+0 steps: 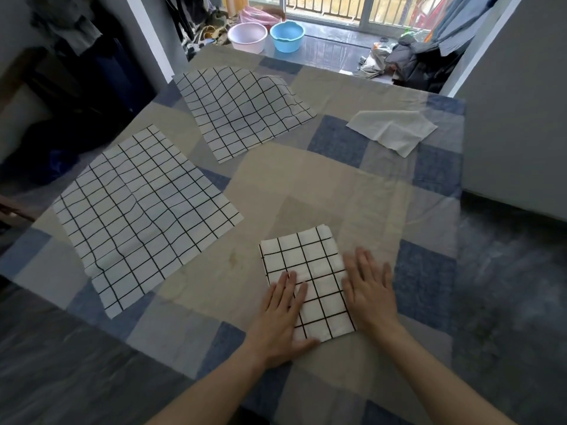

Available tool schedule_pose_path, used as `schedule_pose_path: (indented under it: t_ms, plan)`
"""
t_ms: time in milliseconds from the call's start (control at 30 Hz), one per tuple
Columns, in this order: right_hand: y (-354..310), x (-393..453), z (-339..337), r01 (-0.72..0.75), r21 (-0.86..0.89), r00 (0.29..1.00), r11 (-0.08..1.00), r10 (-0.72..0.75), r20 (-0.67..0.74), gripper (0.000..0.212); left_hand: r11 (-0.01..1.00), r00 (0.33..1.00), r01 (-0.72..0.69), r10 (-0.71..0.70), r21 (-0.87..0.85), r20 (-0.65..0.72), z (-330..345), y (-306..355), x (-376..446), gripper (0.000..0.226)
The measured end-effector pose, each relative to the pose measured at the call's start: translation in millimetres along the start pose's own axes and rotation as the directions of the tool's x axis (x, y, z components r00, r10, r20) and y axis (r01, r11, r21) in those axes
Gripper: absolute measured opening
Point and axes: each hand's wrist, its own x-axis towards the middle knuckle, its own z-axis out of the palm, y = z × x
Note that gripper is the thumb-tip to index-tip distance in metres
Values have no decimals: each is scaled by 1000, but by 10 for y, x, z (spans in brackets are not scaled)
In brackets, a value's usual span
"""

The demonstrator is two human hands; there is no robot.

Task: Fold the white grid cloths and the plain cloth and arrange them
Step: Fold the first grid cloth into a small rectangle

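Now the largest thing is the tabletop [306, 179], covered with a patchwork cloth of blue, beige and grey squares. On its left part lies a big unfolded white cloth with a black grid [144, 216], spread almost flat with some small waves. Behind it, further from the person, a second unfolded white grid cloth [242, 111] has a raised bump near its far edge. At the far right lies the plain white cloth [392, 130], loosely crumpled and not yet folded. Nearest to the person is the folded white grid cloth [306, 271], a small neat rectangle.

Both hands are flat with straight fingers and hold nothing. The left hand [282, 320] presses on the near left corner of the folded cloth, and the right hand [368, 286] rests along its right edge, partly on the tabletop.

The step in hand seems to be the smoothing of this fold. To do it well, I think the palms should slide outward from the middle, so the air goes out and the layers do not shift, and the edges should be checked that they meet. Three cloths are left to fold.
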Motion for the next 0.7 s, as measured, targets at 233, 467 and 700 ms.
schedule_pose_path:
  t_ms: [233,467,700]
  plan:
    - [-661,-185,-47,241,158,970,958,-233,-65,57,999,1000,4,-4,-32,23,-86,59,7,102]
    - [-329,-280,122,244,28,967,969,-245,63,60,999,999,-37,37,2,40,-96,-58,-28,98]
    - [-55,-285,-15,155,13,985,988,-155,77,59,995,991,-77,69,63,112,-195,-295,-178,102]
